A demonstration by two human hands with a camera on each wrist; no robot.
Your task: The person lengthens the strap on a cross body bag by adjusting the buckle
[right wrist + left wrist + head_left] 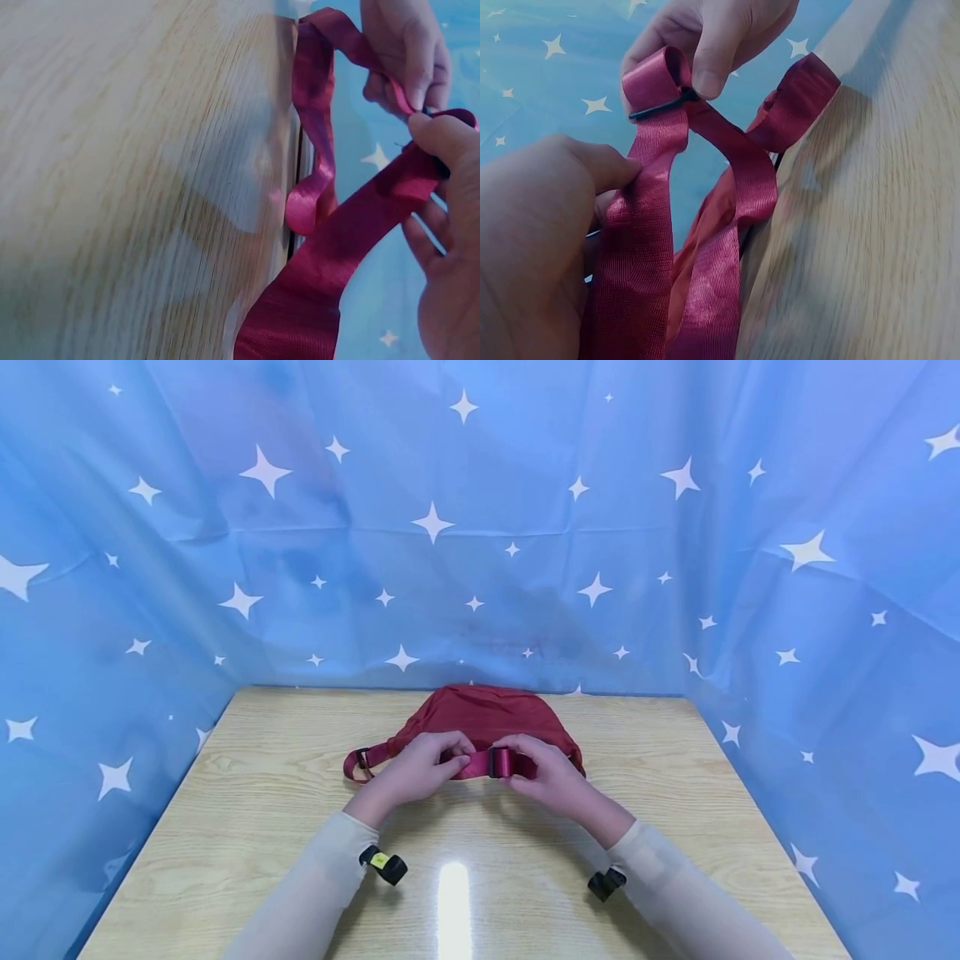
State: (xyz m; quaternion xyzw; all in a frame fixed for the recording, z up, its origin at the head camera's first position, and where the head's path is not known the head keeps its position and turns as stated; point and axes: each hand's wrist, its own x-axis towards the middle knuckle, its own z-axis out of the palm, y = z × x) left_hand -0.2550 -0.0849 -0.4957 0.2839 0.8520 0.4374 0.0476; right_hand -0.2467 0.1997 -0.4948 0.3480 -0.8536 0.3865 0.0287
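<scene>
A dark red waist bag [491,714] lies at the far side of the table, its strap [472,766] drawn up in front. My left hand [423,768] pinches the strap left of a black slide buckle [492,762]. Thumb and fingers of my right hand [551,777] grip the looped strap at the buckle's right side. In the left wrist view, the strap [634,247] passes through the buckle and folds over in a loop. Strap [360,225] also hangs slack below both hands in the right wrist view. Part of the bag is hidden behind the hands.
Light wood table [300,860] spreads under the bag and forearms. A blue curtain [480,568] with white stars stands behind and on both sides. Another strap loop with a black buckle [363,758] lies at the bag's left end.
</scene>
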